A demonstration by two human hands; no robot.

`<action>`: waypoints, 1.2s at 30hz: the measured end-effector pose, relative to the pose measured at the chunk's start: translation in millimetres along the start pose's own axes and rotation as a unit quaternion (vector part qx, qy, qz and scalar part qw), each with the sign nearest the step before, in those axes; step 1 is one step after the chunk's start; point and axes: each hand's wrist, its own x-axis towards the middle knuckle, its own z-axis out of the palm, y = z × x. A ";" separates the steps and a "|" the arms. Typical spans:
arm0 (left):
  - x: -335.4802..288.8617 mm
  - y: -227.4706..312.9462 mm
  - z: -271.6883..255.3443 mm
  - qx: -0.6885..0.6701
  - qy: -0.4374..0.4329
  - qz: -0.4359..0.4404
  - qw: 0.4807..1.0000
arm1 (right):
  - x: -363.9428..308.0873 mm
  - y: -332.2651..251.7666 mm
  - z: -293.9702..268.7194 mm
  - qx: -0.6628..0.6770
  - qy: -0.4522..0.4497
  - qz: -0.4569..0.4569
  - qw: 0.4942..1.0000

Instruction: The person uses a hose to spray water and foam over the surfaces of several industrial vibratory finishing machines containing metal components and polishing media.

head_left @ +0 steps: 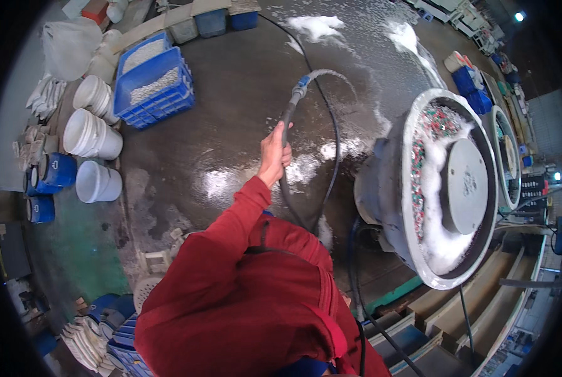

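Observation:
My left hand (273, 154), in a dark red sleeve, is wrapped round a grey hose (285, 125) ahead of me. A blue and grey fitting (300, 87) tips the hose, and a thin arc of water (341, 76) leaves it toward the right. Below my hand the hose hangs down toward the wet floor (231, 144). To the right stands a large round grey tub (419, 113) with a raised centre hub (468, 185). White foam (432, 188) and small red, green and white pieces (443, 120) lie in its ring. My right hand does not show.
Blue crates (161, 107) of pale pieces stand at the far left, beside white buckets (92, 135) and blue drums (58, 171). A black cable (337, 135) loops across the floor. Foam patches (317, 26) lie farther off. Long troughs (469, 295) are at the lower right.

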 end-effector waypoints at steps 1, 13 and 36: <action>7.8 14.1 -4.0 -0.023 0.011 0.009 1.000 | -10.3 -8.6 25.7 -0.029 0.013 0.004 0.999; 62.4 104.6 -26.0 -0.006 -0.122 -0.013 0.992 | -63.4 7.4 117.8 -0.062 0.063 0.032 0.996; 114.4 12.4 -19.9 -0.046 -0.258 -0.283 0.923 | -206.6 -124.9 130.8 -0.361 0.236 -0.206 0.878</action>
